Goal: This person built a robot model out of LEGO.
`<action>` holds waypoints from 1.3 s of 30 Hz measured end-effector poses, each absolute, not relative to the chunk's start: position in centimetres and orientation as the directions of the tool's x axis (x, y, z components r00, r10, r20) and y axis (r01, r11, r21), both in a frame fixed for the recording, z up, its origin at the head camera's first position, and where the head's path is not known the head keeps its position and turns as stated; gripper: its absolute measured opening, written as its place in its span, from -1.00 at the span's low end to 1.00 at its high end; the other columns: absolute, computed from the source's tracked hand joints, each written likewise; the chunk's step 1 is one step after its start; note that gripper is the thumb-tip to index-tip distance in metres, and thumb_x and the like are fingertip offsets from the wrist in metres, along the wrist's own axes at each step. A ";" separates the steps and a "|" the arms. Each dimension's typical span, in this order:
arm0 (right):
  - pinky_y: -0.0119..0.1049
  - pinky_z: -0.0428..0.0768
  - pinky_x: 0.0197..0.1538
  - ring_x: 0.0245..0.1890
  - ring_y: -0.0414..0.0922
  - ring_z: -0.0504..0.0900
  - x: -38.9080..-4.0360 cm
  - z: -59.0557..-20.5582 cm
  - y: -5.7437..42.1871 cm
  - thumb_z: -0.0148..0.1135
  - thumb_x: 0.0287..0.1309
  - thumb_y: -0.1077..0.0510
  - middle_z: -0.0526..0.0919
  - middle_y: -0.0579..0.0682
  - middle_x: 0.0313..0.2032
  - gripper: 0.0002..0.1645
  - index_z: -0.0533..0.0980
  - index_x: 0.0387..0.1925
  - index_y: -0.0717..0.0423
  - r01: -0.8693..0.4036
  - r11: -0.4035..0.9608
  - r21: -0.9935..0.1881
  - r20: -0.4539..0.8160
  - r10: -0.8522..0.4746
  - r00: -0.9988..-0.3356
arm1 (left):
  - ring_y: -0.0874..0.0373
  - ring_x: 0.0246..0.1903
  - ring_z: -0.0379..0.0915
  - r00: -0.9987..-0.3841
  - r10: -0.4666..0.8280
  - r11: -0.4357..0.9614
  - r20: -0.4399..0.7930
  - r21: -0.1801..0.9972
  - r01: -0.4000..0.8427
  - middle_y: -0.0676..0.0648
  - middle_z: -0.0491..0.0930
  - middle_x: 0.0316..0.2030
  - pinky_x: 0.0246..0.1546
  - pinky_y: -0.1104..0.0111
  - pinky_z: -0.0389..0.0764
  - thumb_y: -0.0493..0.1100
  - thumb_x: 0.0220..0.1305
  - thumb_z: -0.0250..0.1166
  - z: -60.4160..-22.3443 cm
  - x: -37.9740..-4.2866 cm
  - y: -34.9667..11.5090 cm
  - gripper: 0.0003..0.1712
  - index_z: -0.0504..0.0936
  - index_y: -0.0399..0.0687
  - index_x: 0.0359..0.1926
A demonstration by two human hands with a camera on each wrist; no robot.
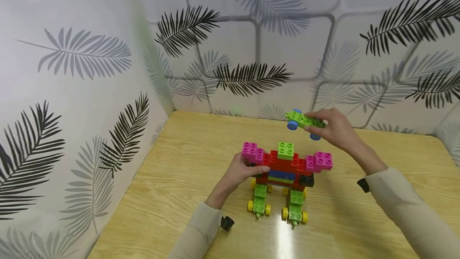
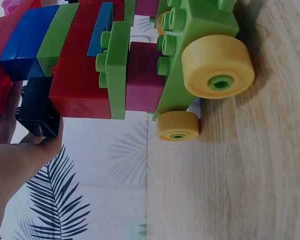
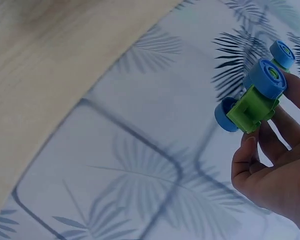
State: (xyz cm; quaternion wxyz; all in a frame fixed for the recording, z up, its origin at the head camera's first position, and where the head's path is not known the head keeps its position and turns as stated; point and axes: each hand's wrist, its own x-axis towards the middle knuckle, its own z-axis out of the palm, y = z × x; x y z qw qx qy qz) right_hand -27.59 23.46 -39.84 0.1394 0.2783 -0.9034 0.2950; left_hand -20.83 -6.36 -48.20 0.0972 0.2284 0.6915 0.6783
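Observation:
A block robot of red, blue, green and pink toy bricks stands on two green wheeled bases with yellow wheels. My left hand grips its left side under the pink bricks, the thumb lying across the front. Close by that palm, a black brick juts out from the body. Higher up and to the right, my right hand pinches a green toy car base with blue wheels. That base is held in the air behind the block robot.
The wooden table bears the block robot near its middle. Behind and to the left rise pale walls covered in a leaf print. A dark strap piece shows at the left cuff.

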 end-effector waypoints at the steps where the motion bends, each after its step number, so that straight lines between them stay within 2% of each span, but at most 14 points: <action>1: 0.17 0.32 0.10 -0.14 0.13 0.54 -27.2 -39.4 23.3 0.39 0.10 0.18 0.66 0.24 -0.08 -0.53 0.57 0.07 0.25 -0.587 0.671 -0.453 0.417 -0.423 -0.805 | 0.10 -0.10 0.51 -0.877 0.447 -0.025 0.174 0.983 0.183 -0.09 0.59 -0.07 -0.05 0.28 0.56 -0.02 0.12 0.45 -48.2 -20.8 -6.3 -0.45 0.51 -0.13 0.08; 3: 0.23 0.21 0.22 -0.12 0.14 0.54 -26.6 -38.4 23.1 0.39 0.10 0.17 0.66 0.23 -0.07 -0.52 0.57 0.08 0.23 -0.595 0.670 -0.445 0.421 -0.430 -0.799 | 0.10 -0.09 0.51 -0.879 0.446 -0.029 0.168 0.984 0.174 -0.08 0.59 -0.07 -0.05 0.28 0.56 -0.02 0.12 0.45 -48.2 -20.8 -6.3 -0.45 0.51 -0.12 0.08; 6: 0.21 0.22 0.23 -0.10 0.12 0.52 -25.7 -37.2 22.7 0.39 0.11 0.15 0.65 0.21 -0.05 -0.51 0.56 0.09 0.21 -0.595 0.677 -0.432 0.416 -0.436 -0.798 | 0.10 -0.09 0.51 -0.882 0.442 -0.032 0.162 0.986 0.165 -0.08 0.59 -0.07 -0.05 0.28 0.57 -0.01 0.11 0.45 -48.2 -20.8 -6.3 -0.44 0.51 -0.13 0.08; 9: 0.08 0.38 0.01 -0.13 0.05 0.47 -24.8 -36.0 22.4 0.40 0.10 0.15 0.66 0.16 -0.06 -0.51 0.57 0.09 0.18 -0.597 0.685 -0.417 0.414 -0.442 -0.796 | 0.11 -0.12 0.51 -0.882 0.442 -0.026 0.162 0.985 0.168 -0.08 0.59 -0.09 -0.09 0.30 0.57 -0.05 0.13 0.44 -48.2 -20.9 -6.3 -0.47 0.51 -0.14 0.07; 10: 0.04 0.39 -0.04 -0.14 0.03 0.47 -24.5 -35.7 22.3 0.41 0.09 0.15 0.67 0.14 -0.07 -0.51 0.58 0.09 0.17 -0.601 0.687 -0.409 0.417 -0.445 -0.793 | 0.10 -0.13 0.51 -0.881 0.443 -0.025 0.164 0.985 0.171 -0.08 0.59 -0.10 -0.10 0.30 0.57 -0.08 0.14 0.44 -48.2 -20.9 -6.3 -0.49 0.51 -0.14 0.07; 12: 0.05 0.40 0.00 -0.14 0.01 0.47 -24.1 -35.1 22.2 0.42 0.08 0.15 0.67 0.12 -0.09 -0.51 0.58 0.08 0.16 -0.614 0.683 -0.395 0.427 -0.456 -0.781 | 0.11 -0.15 0.51 -0.882 0.443 -0.022 0.163 0.985 0.171 -0.08 0.59 -0.11 -0.12 0.31 0.57 -0.13 0.16 0.42 -48.1 -20.8 -6.3 -0.52 0.51 -0.15 0.07; 16: -0.03 0.43 -0.12 -0.18 -0.04 0.45 -23.1 -33.9 21.8 0.43 0.06 0.12 0.69 0.08 -0.13 -0.51 0.60 0.07 0.14 -0.646 0.675 -0.356 0.447 -0.485 -0.752 | 0.11 -0.13 0.51 -0.882 0.445 -0.027 0.154 0.987 0.158 -0.09 0.60 -0.08 -0.12 0.31 0.58 -0.18 0.18 0.41 -48.1 -20.8 -6.2 -0.53 0.51 -0.15 0.09; 18: -0.11 0.41 -0.24 -0.22 -0.07 0.43 -22.6 -33.3 21.5 0.44 0.06 0.10 0.69 0.04 -0.17 -0.51 0.61 0.05 0.11 -0.662 0.669 -0.338 0.450 -0.503 -0.738 | 0.11 -0.13 0.51 -0.884 0.442 -0.031 0.148 0.988 0.150 -0.09 0.60 -0.07 -0.12 0.32 0.58 -0.18 0.17 0.41 -48.1 -20.9 -6.1 -0.52 0.52 -0.14 0.10; 27: -0.19 0.42 -0.26 -0.25 -0.16 0.44 -20.2 -30.7 19.6 0.46 0.03 0.11 0.70 -0.10 -0.20 -0.54 0.63 0.03 0.05 -0.700 0.631 -0.334 0.413 -0.569 -0.711 | 0.10 -0.16 0.50 -0.882 0.447 -0.065 0.146 0.989 0.131 -0.08 0.60 -0.09 -0.15 0.32 0.57 -0.06 0.12 0.45 -48.1 -21.1 -6.1 -0.43 0.50 -0.12 0.11; 32: -0.28 0.41 -0.34 -0.32 -0.19 0.39 -19.0 -30.4 18.6 0.49 -0.02 0.10 0.68 -0.15 -0.27 -0.53 0.65 -0.01 0.07 -0.749 0.583 -0.314 0.409 -0.629 -0.661 | 0.08 -0.10 0.53 -0.883 0.451 -0.064 0.132 0.991 0.116 -0.09 0.60 -0.04 -0.07 0.27 0.57 -0.09 0.12 0.45 -48.1 -21.0 -6.0 -0.44 0.49 -0.12 0.12; 39: -0.33 0.38 -0.38 -0.36 -0.21 0.36 -18.4 -30.7 17.7 0.54 -0.10 0.09 0.67 -0.15 -0.32 -0.53 0.67 -0.08 0.10 -0.776 0.568 -0.276 0.411 -0.660 -0.629 | 0.09 -0.04 0.53 -0.882 0.455 -0.050 0.123 0.992 0.112 -0.10 0.60 0.01 -0.04 0.26 0.56 -0.17 0.15 0.43 -48.1 -20.9 -6.0 -0.42 0.46 -0.08 0.19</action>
